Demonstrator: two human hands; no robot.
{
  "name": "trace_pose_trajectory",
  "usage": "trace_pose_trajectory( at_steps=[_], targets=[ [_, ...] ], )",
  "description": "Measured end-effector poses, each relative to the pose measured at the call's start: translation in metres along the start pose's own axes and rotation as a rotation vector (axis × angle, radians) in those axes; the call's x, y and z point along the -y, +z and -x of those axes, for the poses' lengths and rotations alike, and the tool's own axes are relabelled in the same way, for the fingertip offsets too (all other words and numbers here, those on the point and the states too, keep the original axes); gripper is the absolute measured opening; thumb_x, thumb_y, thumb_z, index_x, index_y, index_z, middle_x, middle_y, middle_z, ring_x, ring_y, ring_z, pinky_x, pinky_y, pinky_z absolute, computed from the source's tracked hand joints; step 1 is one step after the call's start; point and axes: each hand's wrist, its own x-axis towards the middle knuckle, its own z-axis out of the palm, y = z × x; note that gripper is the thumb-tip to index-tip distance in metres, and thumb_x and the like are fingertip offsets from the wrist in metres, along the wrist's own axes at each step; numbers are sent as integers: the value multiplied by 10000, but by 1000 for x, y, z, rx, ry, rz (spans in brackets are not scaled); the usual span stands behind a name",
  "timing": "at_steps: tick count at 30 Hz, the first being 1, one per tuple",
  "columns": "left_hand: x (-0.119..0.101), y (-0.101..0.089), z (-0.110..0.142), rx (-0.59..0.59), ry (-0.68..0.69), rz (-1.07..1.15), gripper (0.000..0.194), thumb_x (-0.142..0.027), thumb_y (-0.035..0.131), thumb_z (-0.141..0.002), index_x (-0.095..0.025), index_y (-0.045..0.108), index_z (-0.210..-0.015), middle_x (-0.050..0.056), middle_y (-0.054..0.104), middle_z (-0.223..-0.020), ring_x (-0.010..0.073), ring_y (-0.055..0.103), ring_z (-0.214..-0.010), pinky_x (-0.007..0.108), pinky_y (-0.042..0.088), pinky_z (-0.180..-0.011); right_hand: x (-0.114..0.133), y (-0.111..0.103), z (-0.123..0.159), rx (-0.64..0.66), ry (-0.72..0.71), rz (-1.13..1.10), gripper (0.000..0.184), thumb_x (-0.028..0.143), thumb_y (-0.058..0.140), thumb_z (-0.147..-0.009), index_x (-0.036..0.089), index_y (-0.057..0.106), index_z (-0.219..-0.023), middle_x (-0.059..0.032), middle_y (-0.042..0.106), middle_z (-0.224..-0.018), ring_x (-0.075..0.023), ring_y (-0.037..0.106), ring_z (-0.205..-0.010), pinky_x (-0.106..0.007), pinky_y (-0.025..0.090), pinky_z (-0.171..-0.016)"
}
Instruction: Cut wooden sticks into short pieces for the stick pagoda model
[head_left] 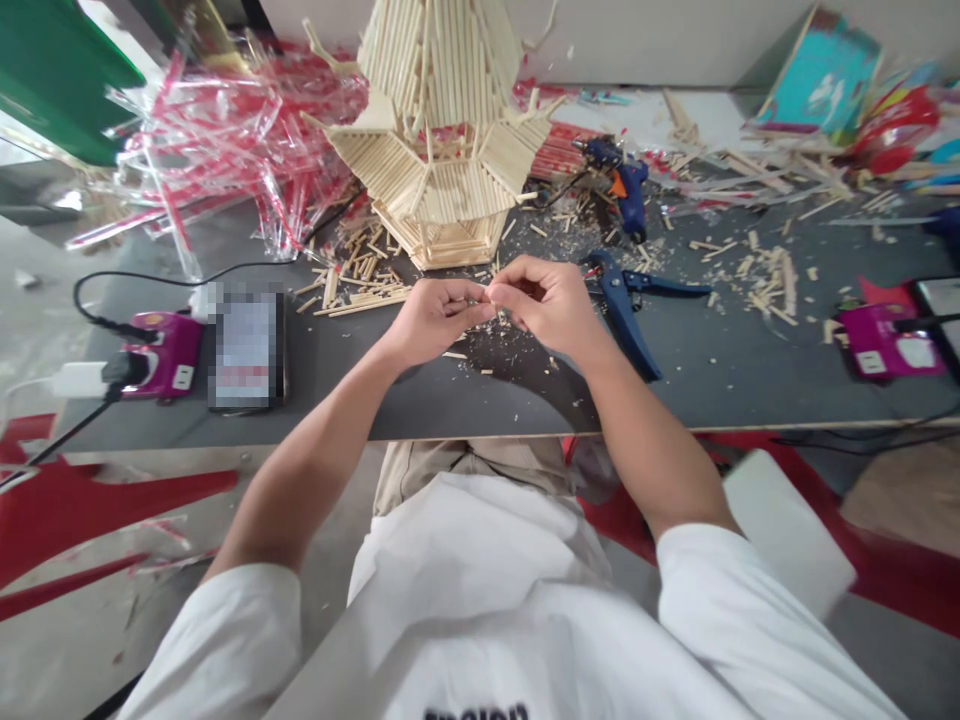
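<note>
My left hand and my right hand meet over the grey table, fingertips pinched together on a small thin wooden stick piece. Just beyond them stands a tiered tower model made of pale wooden sticks. Cut stick pieces lie to the left of its base. Blue cutting pliers lie right beside my right hand.
A blue glue gun lies behind the pliers. A phone and a purple power bank with cables sit at left; another purple device is at right. Red-and-clear wrappers pile up at back left. Stick scraps litter the right.
</note>
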Motion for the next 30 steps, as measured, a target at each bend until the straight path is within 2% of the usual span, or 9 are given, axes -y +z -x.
trace_pose_trajectory(
  at_steps=[4,9,14,19,25,30],
  targets=[
    [0,0,0,29,2,14,334,-477,763,-906,-144,766,-931,-58,367,-591,61,277,-519,238,209,-494,-2,0,-1,30,46,-80,508,708,728,-908,202,685,-890,41,586,-620,-77,487,-458,-241,376,-429],
    [1,-1,0,55,-12,67,322,-462,754,-911,-141,754,-937,-37,448,-621,67,347,-519,240,255,-494,-4,-1,-2,-26,67,-117,478,689,714,-930,213,675,-901,30,621,-679,-79,527,-462,-234,411,-410],
    [-1,-2,0,67,-8,53,356,-504,779,-907,-148,760,-914,-41,430,-602,61,333,-499,235,246,-476,3,-6,-1,70,57,-97,417,616,821,-876,209,761,-948,30,643,-644,-92,550,-485,-241,455,-464],
    [0,-3,2,95,-35,115,402,-555,804,-889,-156,766,-923,-35,446,-603,58,332,-481,235,255,-460,3,-10,-1,173,132,-212,332,508,832,-904,198,794,-1014,26,650,-658,-106,584,-554,-247,520,-538],
    [1,-4,2,101,-30,109,425,-576,821,-868,-160,769,-933,-24,509,-619,58,359,-475,237,273,-458,-2,-8,-2,128,137,-284,380,523,892,-836,175,799,-960,1,690,-730,-98,593,-596,-226,526,-538],
    [0,-4,2,120,-45,96,448,-597,817,-865,-155,768,-919,-43,442,-569,59,351,-461,232,279,-448,1,-12,-3,208,213,-324,379,518,873,-860,156,787,-933,-3,686,-699,-100,620,-603,-222,536,-555]
  ],
)
